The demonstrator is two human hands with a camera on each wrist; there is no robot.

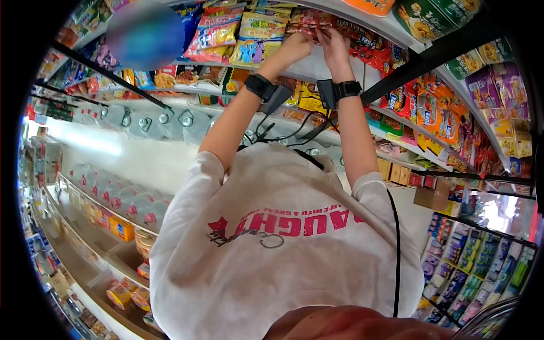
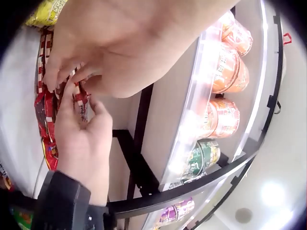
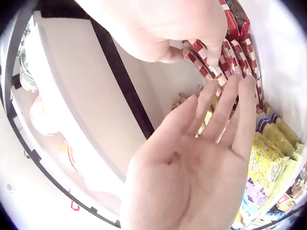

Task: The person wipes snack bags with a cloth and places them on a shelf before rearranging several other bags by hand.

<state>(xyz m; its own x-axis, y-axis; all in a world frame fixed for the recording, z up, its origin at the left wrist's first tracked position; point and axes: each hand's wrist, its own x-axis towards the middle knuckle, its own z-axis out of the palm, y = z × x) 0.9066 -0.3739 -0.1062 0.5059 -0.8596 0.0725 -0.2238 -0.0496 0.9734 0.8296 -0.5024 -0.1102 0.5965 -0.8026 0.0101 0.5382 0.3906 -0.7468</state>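
Red-and-white checked packets (image 3: 217, 74) stand in a row on the shelf. My left hand (image 1: 294, 50), (image 2: 120, 43), (image 3: 192, 177) reaches them with its palm turned up and fingers fairly straight, the fingertips against the packets in the right wrist view. Beside it, my right hand (image 1: 335, 54), (image 2: 82, 143), (image 3: 168, 24) has its thumb and fingers on either side of a red packet (image 2: 79, 97), pinching it near the edge. Both hands are close together, and they hide part of the row.
Yellow snack bags (image 1: 259, 35) and a red-and-pink bag (image 1: 212, 34) lie left of the hands. More red bags (image 1: 371, 48) are on the right. Cup tubs (image 2: 223, 117) line a neighbouring shelf. A black shelf post (image 1: 425, 62) slants past the right arm.
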